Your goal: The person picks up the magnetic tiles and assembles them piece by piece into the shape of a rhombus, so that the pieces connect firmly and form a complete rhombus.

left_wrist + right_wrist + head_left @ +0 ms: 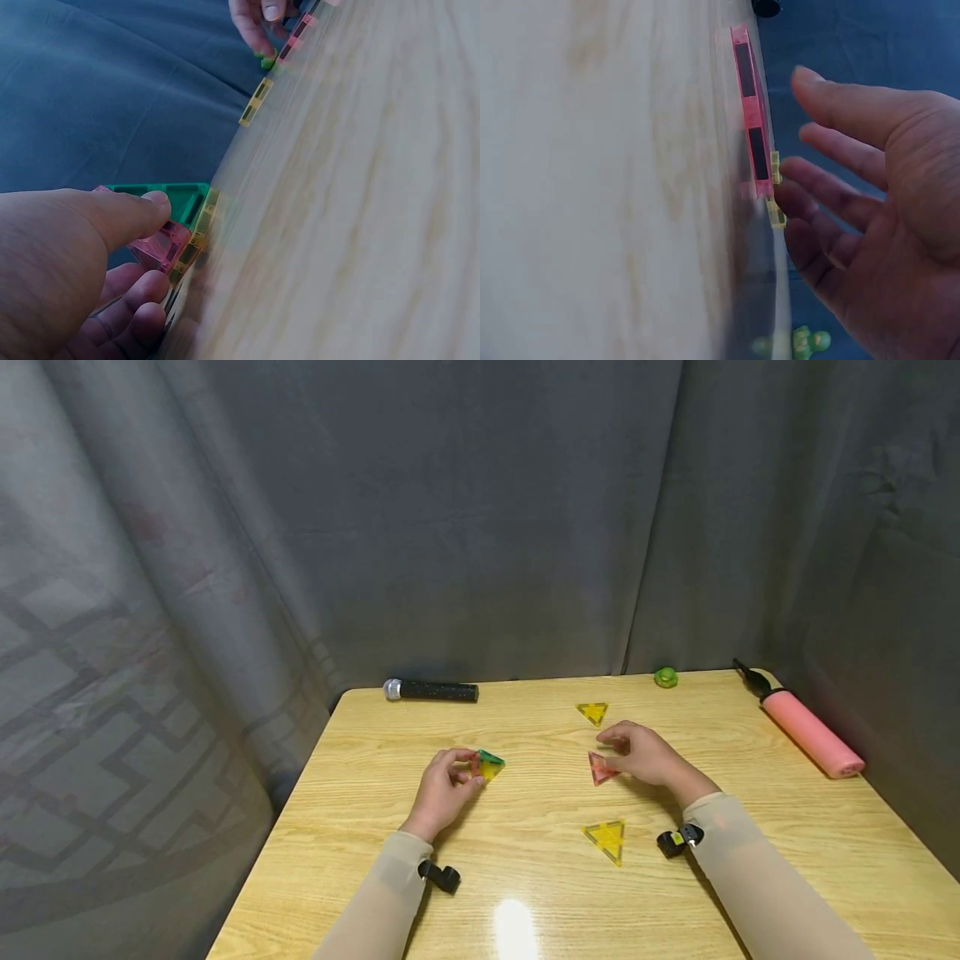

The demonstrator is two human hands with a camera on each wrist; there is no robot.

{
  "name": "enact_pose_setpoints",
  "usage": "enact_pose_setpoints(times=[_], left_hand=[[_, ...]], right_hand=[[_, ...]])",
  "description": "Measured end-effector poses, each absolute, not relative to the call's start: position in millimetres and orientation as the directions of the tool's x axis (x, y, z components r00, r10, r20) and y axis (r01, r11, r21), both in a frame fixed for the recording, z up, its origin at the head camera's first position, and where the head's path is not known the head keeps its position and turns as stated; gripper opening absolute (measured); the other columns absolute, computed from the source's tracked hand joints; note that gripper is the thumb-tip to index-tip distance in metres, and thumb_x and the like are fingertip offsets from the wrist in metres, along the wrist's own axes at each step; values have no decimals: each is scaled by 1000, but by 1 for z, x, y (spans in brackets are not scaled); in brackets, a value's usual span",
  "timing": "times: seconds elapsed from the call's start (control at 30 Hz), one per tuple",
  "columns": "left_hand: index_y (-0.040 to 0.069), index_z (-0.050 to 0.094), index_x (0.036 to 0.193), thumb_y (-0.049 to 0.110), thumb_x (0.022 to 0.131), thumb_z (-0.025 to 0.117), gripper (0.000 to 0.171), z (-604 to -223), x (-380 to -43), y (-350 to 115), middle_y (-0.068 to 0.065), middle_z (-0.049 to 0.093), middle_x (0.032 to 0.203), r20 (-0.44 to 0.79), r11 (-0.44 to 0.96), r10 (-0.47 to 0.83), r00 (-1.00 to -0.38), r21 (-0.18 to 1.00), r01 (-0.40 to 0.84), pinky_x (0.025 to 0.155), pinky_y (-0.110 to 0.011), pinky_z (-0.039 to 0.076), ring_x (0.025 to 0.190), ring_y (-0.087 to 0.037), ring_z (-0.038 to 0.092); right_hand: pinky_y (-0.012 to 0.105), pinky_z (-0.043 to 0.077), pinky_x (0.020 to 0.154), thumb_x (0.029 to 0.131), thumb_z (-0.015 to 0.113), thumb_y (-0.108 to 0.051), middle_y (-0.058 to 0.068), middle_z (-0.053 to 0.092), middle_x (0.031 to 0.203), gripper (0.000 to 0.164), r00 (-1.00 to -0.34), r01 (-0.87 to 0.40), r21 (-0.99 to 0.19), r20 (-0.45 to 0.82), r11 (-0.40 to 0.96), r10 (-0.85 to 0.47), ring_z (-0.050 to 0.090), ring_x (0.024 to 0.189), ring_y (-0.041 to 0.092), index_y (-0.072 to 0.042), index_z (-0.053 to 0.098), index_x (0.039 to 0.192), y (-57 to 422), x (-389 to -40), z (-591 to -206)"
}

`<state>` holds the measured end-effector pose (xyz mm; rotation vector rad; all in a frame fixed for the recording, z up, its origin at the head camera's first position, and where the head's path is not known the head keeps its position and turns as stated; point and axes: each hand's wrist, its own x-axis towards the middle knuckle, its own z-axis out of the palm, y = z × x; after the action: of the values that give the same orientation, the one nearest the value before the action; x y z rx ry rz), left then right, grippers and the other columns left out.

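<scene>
At the left, my left hand (444, 793) pinches a small cluster of translucent magnetic tiles that stands on the table. In the left wrist view it joins a green triangle tile (169, 196), a pinkish-red tile (161, 246) and a yellow tile (196, 234) lying flat at the base. The thumb lies against the upper tiles, with the other fingers partly hidden behind and below. My right hand (637, 753) hovers beside a loose red triangle tile (600, 769), its fingers relaxed and apart from the tile in the right wrist view. Yellow triangle tiles lie beyond (593, 712) and nearer (609, 840) than it.
A black microphone (435, 691) lies along the table's back edge. A small green toy (665, 677) sits at the back right, and a pink hand pump (813, 732) rests by the right edge. Grey curtains (480, 527) hang behind the wooden table (360, 860).
</scene>
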<state>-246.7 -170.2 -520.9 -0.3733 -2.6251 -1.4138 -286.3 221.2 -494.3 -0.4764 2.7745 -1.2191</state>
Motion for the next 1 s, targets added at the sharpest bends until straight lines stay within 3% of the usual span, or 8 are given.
enact_pose_setpoints(times=[0.23,0.47,0.57,0.7,0.83,1.0], left_hand=[[15,69,127,14,91,84,39,-520,-247,-170,-8,62,122,252,548,139,-958,786,287,77,-27,57,86,-14,66],[16,69,127,14,92,83,38,-519,-246,-171,-5,61,122,238,550,140,-961,789,275,77,-27,56,87,-13,65],[17,69,128,16,93,83,38,-518,-245,-171,-3,61,122,219,551,136,-966,794,257,78,-27,56,88,-13,65],[19,68,129,17,93,83,39,-518,-246,-170,0,61,122,199,548,127,-972,802,236,79,-27,56,89,-12,65],[18,68,128,16,93,83,39,-518,-246,-170,-1,61,122,204,549,133,-970,800,244,79,-27,56,89,-12,65],[18,69,128,15,92,83,39,-520,-247,-171,0,61,122,208,550,132,-969,798,246,78,-27,56,89,-12,65]], right_hand=[[60,45,109,91,83,-9,19,58,146,48,-890,-318,-743,19,589,-456,53,134,44,-2,68,136,227,-289,-499],[46,53,100,87,85,-4,8,69,130,46,-900,-277,-763,-7,584,-436,63,116,28,-11,73,130,229,-291,-504],[42,54,95,86,85,-2,9,67,134,48,-889,-309,-765,20,566,-458,62,112,27,-9,72,131,230,-291,-505],[44,53,98,87,84,0,9,65,139,50,-870,-333,-778,37,532,-491,61,119,30,-8,71,135,229,-291,-506],[44,53,98,88,82,1,8,69,132,46,-864,-334,-792,39,511,-503,61,121,32,-7,71,133,229,-289,-507],[37,54,87,87,84,1,10,69,121,44,-868,-345,-790,63,507,-492,62,107,29,-4,71,129,230,-288,-506]])
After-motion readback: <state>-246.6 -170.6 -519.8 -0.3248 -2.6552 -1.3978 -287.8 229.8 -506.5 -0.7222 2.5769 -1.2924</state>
